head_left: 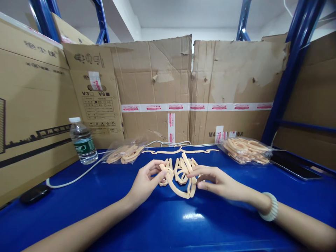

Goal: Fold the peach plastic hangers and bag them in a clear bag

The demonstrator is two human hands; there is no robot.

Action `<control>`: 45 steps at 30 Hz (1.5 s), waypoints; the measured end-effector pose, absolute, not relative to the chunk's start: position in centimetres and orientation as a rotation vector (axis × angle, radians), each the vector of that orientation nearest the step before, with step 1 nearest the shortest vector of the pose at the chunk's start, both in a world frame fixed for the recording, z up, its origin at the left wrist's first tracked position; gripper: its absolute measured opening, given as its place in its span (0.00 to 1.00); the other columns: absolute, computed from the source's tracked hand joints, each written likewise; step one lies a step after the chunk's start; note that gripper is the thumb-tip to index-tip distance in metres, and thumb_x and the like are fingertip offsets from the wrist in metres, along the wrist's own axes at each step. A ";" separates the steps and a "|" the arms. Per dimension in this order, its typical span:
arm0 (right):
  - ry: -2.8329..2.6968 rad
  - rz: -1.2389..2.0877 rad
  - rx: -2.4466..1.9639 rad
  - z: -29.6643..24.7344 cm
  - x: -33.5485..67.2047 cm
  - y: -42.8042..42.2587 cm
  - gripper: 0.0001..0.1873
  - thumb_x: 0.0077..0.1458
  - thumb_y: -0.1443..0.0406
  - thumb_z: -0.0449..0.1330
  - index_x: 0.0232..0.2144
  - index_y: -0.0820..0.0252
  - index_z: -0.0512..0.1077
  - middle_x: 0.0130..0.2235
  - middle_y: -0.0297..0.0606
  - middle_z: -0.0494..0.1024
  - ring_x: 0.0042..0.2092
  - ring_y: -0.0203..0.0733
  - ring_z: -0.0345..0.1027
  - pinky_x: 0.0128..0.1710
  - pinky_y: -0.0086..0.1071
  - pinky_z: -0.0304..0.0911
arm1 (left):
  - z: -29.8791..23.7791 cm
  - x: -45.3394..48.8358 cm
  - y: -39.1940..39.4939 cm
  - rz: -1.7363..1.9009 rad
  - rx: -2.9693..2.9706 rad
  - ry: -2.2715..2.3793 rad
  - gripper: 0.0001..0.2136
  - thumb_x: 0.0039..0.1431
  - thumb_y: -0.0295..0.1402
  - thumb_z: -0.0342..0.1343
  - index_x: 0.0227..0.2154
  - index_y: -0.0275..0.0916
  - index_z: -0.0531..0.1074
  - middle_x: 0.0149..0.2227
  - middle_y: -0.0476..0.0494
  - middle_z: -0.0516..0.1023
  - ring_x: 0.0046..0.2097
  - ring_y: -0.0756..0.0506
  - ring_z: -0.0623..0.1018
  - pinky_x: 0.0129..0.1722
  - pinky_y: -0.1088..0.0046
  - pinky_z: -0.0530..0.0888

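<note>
Peach-coloured curved flexible strip (179, 191): held above the glossy blue counter (170, 224), in front of the person and between both hands. It hangs in a U-shaped loop, and its lowest part is close to the counter surface.

Left hand (145, 182): the grip is closed. Thumb and forefinger pinch the left end of the strip, and the other fingers are curled.

Right hand (217, 182): the grip is closed. The fingertips pinch the right end of the strip, which stands upright there. A pale beaded bracelet (270, 206) sits on this wrist.

Surrounding items:
- A small pile of matching peach pieces (181, 168) lies just behind the held strip.
- A long thin peach strip (181, 151) lies flat farther back.
- A clear plastic bag of peach pieces (126, 153) lies at the rear left.
- A second clear bag of peach pieces (245, 150) lies at the rear right.
- A clear plastic water bottle with a green label (82, 141) stands upright at the left.
- A white cable (73, 180) runs across the counter from the left side to the back.
- A small black object (35, 193) lies at the far left; its type cannot be determined.
- A dark flat tablet (291, 166) lies at the right.
- Worn brown cardboard boxes (157, 80) line the back and both sides.
- A blue metal rack upright (286, 77) rises at the right.
</note>
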State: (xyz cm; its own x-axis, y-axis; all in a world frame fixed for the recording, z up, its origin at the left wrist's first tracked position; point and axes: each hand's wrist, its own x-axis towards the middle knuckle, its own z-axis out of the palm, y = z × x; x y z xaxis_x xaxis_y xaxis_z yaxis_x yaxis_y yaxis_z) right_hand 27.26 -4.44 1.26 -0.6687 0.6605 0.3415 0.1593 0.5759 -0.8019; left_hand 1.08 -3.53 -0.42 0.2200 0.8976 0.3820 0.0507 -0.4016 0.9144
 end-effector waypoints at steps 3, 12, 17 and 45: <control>-2.233 0.965 -0.682 1.3 27.4 -4.6 0.19 0.58 0.58 0.60 0.51 0.54 0.71 0.55 0.42 0.71 0.54 0.46 0.65 0.50 0.40 0.65 | -0.3 1.2 -3.6 1.272 1.629 0.886 0.17 0.52 0.37 0.62 0.42 0.35 0.68 0.31 0.46 0.74 0.32 0.48 0.76 0.33 0.73 0.77; -2.202 0.993 -0.725 1.1 27.4 -4.5 0.22 0.56 0.57 0.61 0.53 0.52 0.70 0.57 0.42 0.69 0.56 0.49 0.64 0.52 0.44 0.65 | 0.5 1.2 -4.4 1.248 1.600 0.846 0.13 0.49 0.34 0.64 0.35 0.38 0.67 0.37 0.44 0.76 0.39 0.44 0.79 0.41 0.68 0.76; -2.171 1.012 -0.759 1.1 27.5 -4.4 0.23 0.57 0.56 0.60 0.54 0.52 0.69 0.56 0.42 0.69 0.55 0.49 0.64 0.53 0.45 0.64 | 0.3 1.1 -4.7 1.102 1.719 0.762 0.11 0.54 0.33 0.60 0.40 0.38 0.71 0.46 0.38 0.75 0.51 0.41 0.74 0.52 0.64 0.71; -2.137 1.038 -0.744 1.2 27.5 -4.7 0.20 0.58 0.59 0.59 0.52 0.54 0.69 0.49 0.41 0.74 0.43 0.42 0.69 0.45 0.37 0.67 | 0.0 1.1 -4.6 0.868 1.650 0.717 0.23 0.52 0.35 0.62 0.52 0.40 0.67 0.50 0.36 0.73 0.54 0.38 0.71 0.50 0.63 0.71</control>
State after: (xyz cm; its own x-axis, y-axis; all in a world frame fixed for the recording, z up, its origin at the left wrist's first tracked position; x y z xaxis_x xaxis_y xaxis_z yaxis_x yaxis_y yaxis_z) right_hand 27.55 -4.71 1.25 -0.6343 0.7137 0.2970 0.2075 0.5272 -0.8240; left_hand 1.05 -4.64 -0.05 0.5509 0.8148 0.1807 0.0232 -0.2314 0.9726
